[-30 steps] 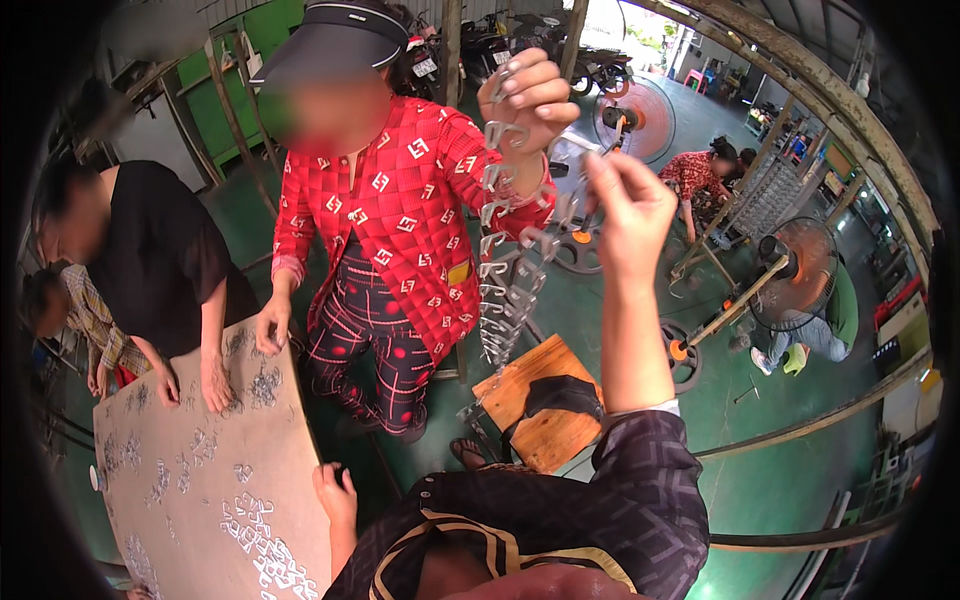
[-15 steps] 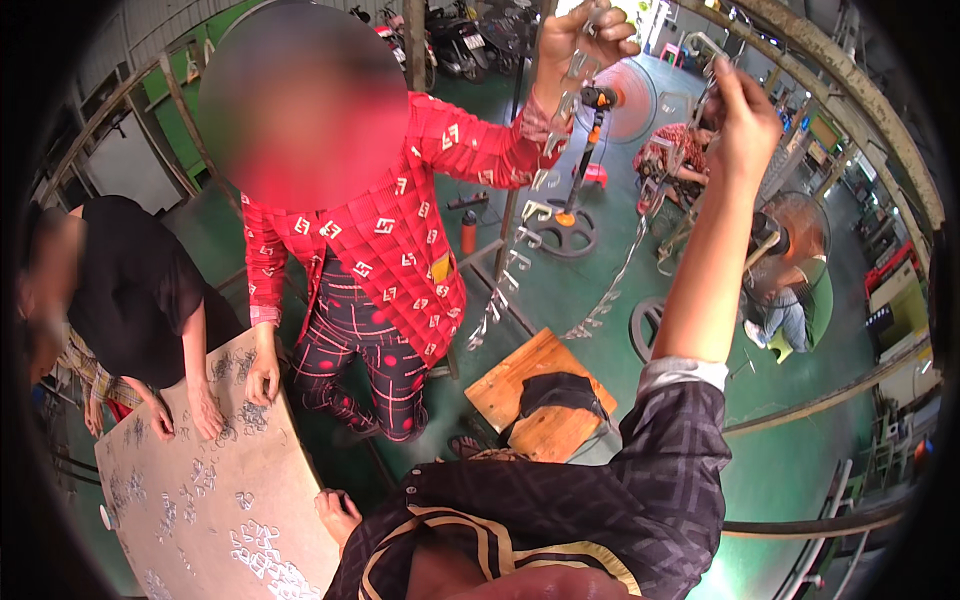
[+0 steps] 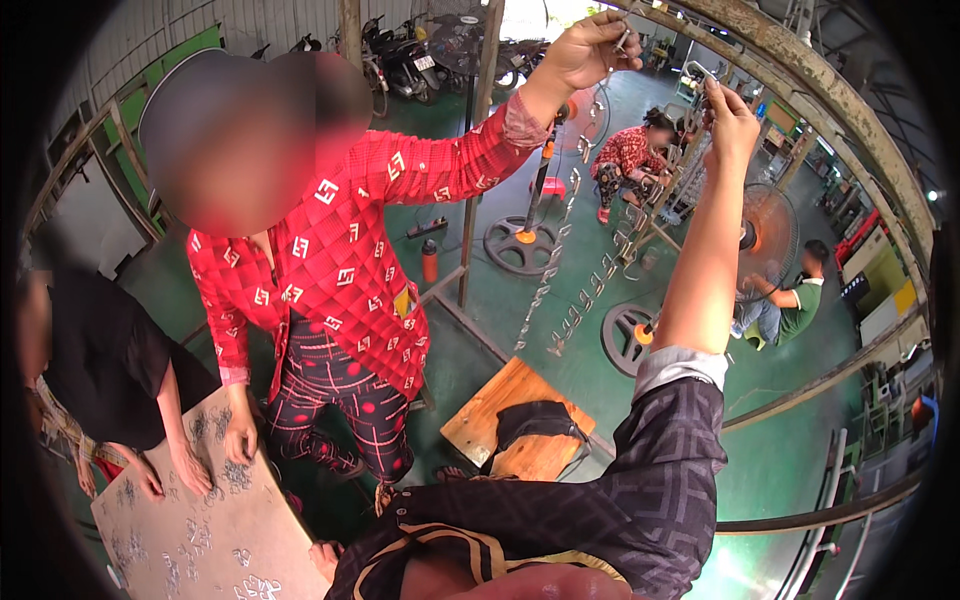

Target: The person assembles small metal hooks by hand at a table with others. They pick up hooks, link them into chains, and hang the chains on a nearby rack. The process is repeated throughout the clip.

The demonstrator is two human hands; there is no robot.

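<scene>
My right hand [image 3: 733,122] is raised high at the upper right, its fingers pinched round the top of a strand of bent wire metal hooks [image 3: 598,283]. The strand hangs down at a slant over the floor. Low on the left, my left hand [image 3: 325,558] is at the edge of a brown tabletop [image 3: 150,580]; its fingers are mostly hidden. Facing me, a co-worker in a red patterned shirt lifts a hand [image 3: 597,50], with a second strand of linked hooks [image 3: 547,270] dangling beneath it. Loose wire pieces [image 3: 190,545] lie scattered on the tabletop.
A rusty metal frame [image 3: 850,110] arches overhead and to the right. A wooden stool [image 3: 470,425] bearing a black cloth [image 3: 530,425] stands in front of me. Pedestal fans [image 3: 768,235] and seated people are farther back. Another worker in black [image 3: 100,350] leans over the table.
My view has shifted, so the table sits lower. The co-worker's raised hand and my right hand remain up, while the two hanging strands have swung and now hang closer together.
</scene>
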